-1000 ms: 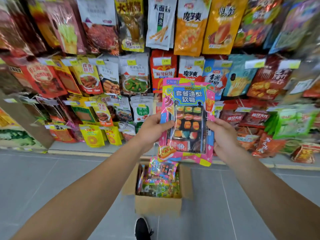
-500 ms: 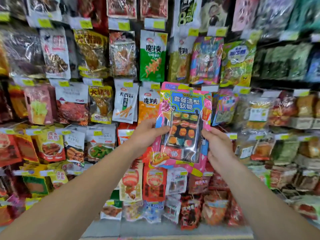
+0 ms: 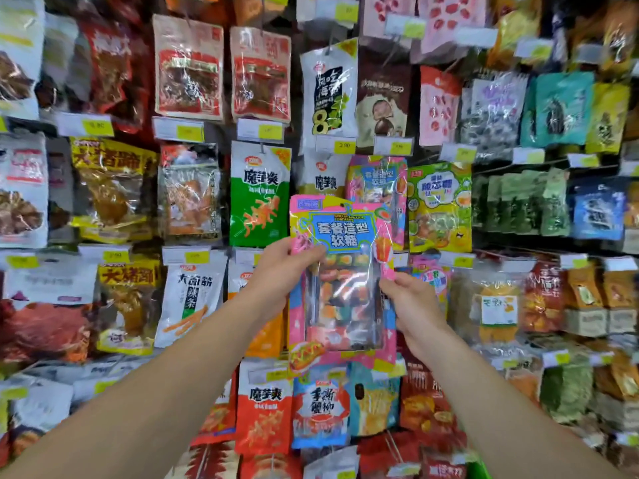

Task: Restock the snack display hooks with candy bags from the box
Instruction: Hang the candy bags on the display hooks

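Note:
I hold a pink candy bag point(image 3: 342, 271) with a blue label and a clear window upright in front of the snack wall. My left hand point(image 3: 280, 271) grips its left edge, thumb on the front. My right hand point(image 3: 411, 299) pinches its right edge. Just above and behind it, a matching pink candy bag point(image 3: 377, 181) hangs on a display hook. The held bag's top overlaps the lower part of the hanging one. The box is out of view.
Rows of hanging snack packs fill the wall: a green bag point(image 3: 259, 195) to the left, a yellow-green bag point(image 3: 439, 209) to the right, a blue-red bag point(image 3: 321, 406) below. Yellow price tags point(image 3: 344, 145) line the hook ends.
My view has tilted up from the floor box to the upper hooks. Both hands have lifted the candy bag up and to the right, towards the matching hanging bag.

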Tool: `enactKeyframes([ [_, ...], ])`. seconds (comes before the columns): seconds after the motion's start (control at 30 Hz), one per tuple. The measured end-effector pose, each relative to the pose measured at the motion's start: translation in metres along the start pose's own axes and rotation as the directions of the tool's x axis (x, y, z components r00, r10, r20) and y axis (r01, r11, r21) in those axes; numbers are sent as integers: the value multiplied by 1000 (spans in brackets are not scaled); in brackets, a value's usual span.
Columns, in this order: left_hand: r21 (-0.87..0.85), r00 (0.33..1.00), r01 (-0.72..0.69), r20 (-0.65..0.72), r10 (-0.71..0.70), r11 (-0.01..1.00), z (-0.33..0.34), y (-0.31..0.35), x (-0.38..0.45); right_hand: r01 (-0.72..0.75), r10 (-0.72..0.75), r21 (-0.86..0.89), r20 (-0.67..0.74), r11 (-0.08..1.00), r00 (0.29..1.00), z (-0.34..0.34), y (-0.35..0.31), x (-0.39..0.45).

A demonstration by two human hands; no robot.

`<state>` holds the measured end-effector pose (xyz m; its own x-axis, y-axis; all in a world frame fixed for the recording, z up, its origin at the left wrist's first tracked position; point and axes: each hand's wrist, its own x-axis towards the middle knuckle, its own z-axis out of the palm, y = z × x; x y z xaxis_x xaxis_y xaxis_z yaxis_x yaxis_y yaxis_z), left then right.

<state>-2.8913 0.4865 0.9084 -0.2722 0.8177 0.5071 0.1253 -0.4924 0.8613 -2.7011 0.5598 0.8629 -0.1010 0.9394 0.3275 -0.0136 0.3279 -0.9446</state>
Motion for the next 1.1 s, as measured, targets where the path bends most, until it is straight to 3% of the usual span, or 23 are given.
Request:
enactKeyframes([
  [0.13,18,998,-38,-55,38,999,16,-6,41,55,-54,-111,8,992,998,-8,-11,36],
  [0.37,67,979,-97,-175,107,993,51,-24,116,339,-358,-393,27,855,934,-33,-47,130],
  [0.53,73,973,-86,-207,99,994,76,-35,168,516,-592,-573,67,636,803,-48,-76,207],
  [0.7,116,956,-70,-276,100,991,98,-40,202,625,-716,-651,176,430,675,-61,-103,263],
  [0.8,175,943,-56,-315,110,983,107,-38,218,647,-754,-701,241,301,611,-62,-117,286],
  [0.97,196,936,-62,-330,126,979,120,-35,239,602,-716,-782,327,162,617,-62,-131,316],
  [1.1,193,926,-84,-347,147,978,129,-36,254,613,-736,-766,301,191,606,-59,-131,337],
])
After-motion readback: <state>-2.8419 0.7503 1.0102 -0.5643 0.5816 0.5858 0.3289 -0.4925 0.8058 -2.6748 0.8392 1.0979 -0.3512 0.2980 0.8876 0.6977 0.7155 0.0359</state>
